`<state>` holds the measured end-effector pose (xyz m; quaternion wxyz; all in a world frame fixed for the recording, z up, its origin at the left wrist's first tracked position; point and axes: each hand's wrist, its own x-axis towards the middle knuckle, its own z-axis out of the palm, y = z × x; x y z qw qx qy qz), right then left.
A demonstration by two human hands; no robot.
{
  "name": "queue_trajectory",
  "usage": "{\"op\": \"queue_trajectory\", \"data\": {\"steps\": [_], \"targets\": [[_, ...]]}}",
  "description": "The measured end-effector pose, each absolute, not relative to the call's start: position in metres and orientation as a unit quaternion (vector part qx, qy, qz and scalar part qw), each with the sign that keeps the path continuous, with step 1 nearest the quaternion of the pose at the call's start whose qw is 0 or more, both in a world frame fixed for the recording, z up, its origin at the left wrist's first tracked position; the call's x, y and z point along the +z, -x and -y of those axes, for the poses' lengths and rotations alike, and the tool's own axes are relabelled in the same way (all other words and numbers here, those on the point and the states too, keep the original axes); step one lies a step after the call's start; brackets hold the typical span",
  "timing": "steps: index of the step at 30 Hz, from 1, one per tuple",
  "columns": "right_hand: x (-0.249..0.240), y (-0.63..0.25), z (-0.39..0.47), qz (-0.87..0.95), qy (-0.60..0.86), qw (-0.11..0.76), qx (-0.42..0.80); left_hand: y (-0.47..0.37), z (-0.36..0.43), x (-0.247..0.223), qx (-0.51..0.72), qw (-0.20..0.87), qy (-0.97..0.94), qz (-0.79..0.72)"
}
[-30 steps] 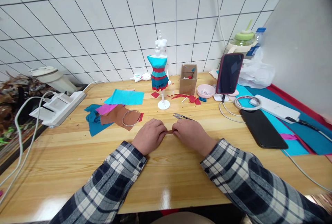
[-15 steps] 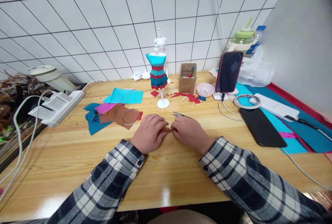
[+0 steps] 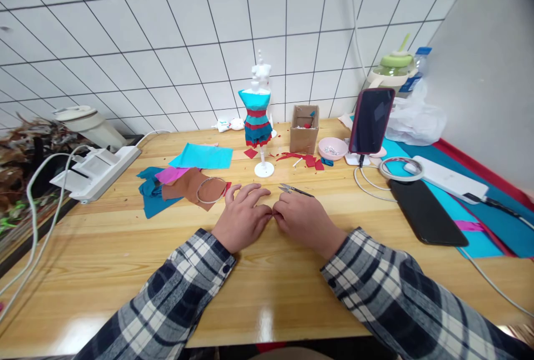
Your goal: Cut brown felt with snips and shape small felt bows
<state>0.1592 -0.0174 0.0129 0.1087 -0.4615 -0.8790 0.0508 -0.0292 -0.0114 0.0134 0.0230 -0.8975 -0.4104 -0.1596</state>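
My left hand (image 3: pixel 242 218) rests low over the table, thumb and forefinger pinched together while its other fingers spread. Just to the right is my right hand (image 3: pixel 307 218), its fingers curled in a pinch, the tips of both hands meeting. The small brown fabric piece between them is almost wholly hidden by my fingers now; it showed a moment ago. Beyond the right knuckles lie small thread snips (image 3: pixel 295 190). Left of my left hand, a hoop (image 3: pixel 197 192) lies on a brown fabric sheet (image 3: pixel 183 186).
A small dress form (image 3: pixel 257 118) in a blue and red dress stands behind the hands. Nearby are a cardboard box (image 3: pixel 303 138), a pink bowl (image 3: pixel 342 147) and red scraps (image 3: pixel 309 161). At right are an upright phone (image 3: pixel 371 121) and a black phone (image 3: pixel 425 212); at left, a power strip (image 3: pixel 100 173).
The fingers of my left hand have lifted and spread apart, and the brown piece between the hands has gone from sight. The view has shifted slightly; the other things lie as before.
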Motion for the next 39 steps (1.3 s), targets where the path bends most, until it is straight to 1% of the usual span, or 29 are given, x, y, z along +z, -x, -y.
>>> {"op": "queue_trajectory", "data": {"steps": [7, 9, 11, 12, 15, 18, 25, 30, 33, 37, 39], "targets": [[0.01, -0.158, 0.017, 0.877, 0.456, 0.139, 0.058, 0.029, 0.012, 0.015, -0.167, -0.002, 0.899, 0.406], [0.011, -0.166, 0.01, 0.863, 0.469, 0.172, 0.078, 0.03, 0.011, 0.014, -0.176, -0.013, 0.894, 0.411], [0.01, -0.18, -0.001, 0.82, 0.519, 0.223, 0.095, 0.033, 0.008, 0.014, -0.184, -0.028, 0.889, 0.419], [0.01, -0.188, -0.007, 0.801, 0.544, 0.23, 0.096, 0.035, 0.007, 0.014, -0.187, -0.037, 0.885, 0.425], [0.003, -0.208, -0.025, 0.775, 0.594, 0.203, 0.079, 0.039, 0.003, 0.013, -0.196, -0.066, 0.875, 0.438], [-0.003, -0.216, -0.033, 0.778, 0.596, 0.183, 0.08, 0.04, 0.001, 0.012, -0.214, -0.088, 0.87, 0.436], [-0.008, -0.207, -0.034, 0.776, 0.607, 0.149, 0.081, 0.038, 0.002, 0.009, -0.251, -0.117, 0.849, 0.45], [-0.014, -0.202, -0.032, 0.78, 0.608, 0.142, 0.048, 0.037, 0.002, 0.009, -0.274, -0.136, 0.835, 0.457], [-0.012, -0.2, -0.029, 0.769, 0.605, 0.186, 0.087, 0.036, 0.001, 0.007, -0.291, -0.15, 0.827, 0.458], [0.002, -0.191, -0.018, 0.74, 0.577, 0.303, 0.167, 0.035, 0.0, 0.005, -0.341, -0.2, 0.776, 0.492], [0.007, -0.18, -0.007, 0.708, 0.563, 0.352, 0.241, 0.034, 0.0, 0.006, -0.356, -0.234, 0.735, 0.528]]}}
